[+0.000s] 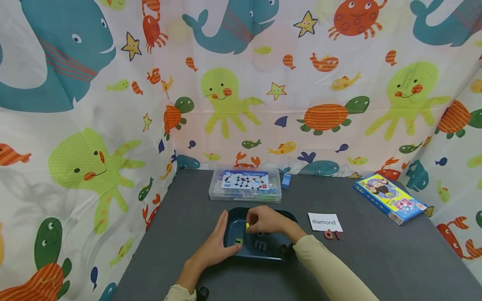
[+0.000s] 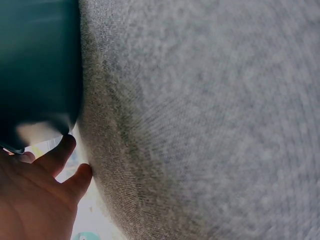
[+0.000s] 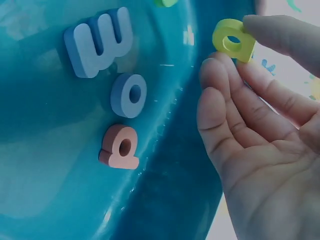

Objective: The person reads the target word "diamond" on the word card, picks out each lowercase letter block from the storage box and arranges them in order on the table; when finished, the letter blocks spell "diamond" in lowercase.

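My right hand (image 1: 265, 219) is over the dark blue tray (image 1: 280, 257), pinching a yellow letter "a" (image 3: 231, 40) between thumb and fingertips. Below it in the tray lie a blue letter "m" (image 3: 100, 42), a blue "o" (image 3: 129, 95) and a reddish letter "a" (image 3: 120, 146). A green letter (image 1: 239, 241) lies by the tray's left wall. My left hand (image 1: 216, 242) rests along that left side, fingers straight, thumb at the front corner. In the left wrist view, the left hand's fingers (image 2: 60, 155) are at the tray's edge.
Right of the tray lies a white card (image 1: 325, 222) reading "diamond", with two reddish letters (image 1: 329, 235) just below it. Behind the tray are a clear plastic case (image 1: 244, 194) and a blue block (image 1: 286, 181). A colourful box (image 1: 389, 198) lies at the far right. Patterned cloth surrounds the table.
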Tool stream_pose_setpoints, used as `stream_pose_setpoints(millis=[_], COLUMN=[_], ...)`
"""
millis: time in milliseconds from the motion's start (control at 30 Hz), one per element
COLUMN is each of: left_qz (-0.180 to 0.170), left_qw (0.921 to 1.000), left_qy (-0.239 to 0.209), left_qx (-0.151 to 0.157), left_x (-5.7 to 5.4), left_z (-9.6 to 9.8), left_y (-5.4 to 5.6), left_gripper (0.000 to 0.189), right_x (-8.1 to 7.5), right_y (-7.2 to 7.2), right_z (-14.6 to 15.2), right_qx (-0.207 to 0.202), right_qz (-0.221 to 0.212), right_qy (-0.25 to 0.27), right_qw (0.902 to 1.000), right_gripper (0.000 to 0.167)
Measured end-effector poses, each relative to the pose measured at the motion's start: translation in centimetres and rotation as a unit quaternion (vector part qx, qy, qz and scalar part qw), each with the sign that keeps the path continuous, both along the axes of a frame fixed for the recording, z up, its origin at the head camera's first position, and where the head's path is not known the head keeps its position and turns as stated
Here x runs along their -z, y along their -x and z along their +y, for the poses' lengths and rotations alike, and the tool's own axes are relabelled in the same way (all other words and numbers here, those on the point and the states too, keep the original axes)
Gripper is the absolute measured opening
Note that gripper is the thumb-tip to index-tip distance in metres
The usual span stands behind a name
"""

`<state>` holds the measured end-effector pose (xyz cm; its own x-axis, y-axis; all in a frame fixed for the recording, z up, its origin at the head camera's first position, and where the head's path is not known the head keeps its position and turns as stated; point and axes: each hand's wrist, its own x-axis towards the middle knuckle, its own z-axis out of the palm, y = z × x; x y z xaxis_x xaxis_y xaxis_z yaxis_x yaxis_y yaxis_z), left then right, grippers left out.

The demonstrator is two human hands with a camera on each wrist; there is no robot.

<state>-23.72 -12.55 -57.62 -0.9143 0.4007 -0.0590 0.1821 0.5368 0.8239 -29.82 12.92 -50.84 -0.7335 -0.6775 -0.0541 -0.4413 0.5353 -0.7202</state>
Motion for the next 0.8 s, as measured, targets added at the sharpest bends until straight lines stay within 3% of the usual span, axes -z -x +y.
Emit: stream_pose_setpoints(millis=[333, 600, 800], left_qz=[0.000, 0.009, 0.007], left_qw=[1.0000, 0.9999, 0.9998], left_qy=[-0.002, 0.002, 0.001], left_qx=[-0.007, -0.014, -0.016], left_x=[-0.2, -0.4, -0.4], left_z=[0.2, 0.3, 0.3], left_y=[0.0, -0.2, -0.2], left_gripper=[0.115, 0.115, 0.115], right_x=[-1.1, -1.4, -1.8], right_y=[-1.1, -2.0, -2.8], right_z=[2.3, 4.0, 5.8], right_qx=[0.038, 0.055, 0.088], right_qz=[-0.096, -0.107, -0.106], right_qy=[0.119, 0.173, 0.180], right_qw=[0.9875, 0.9775, 0.9740], right_gripper=[0.020, 0.021, 0.021])
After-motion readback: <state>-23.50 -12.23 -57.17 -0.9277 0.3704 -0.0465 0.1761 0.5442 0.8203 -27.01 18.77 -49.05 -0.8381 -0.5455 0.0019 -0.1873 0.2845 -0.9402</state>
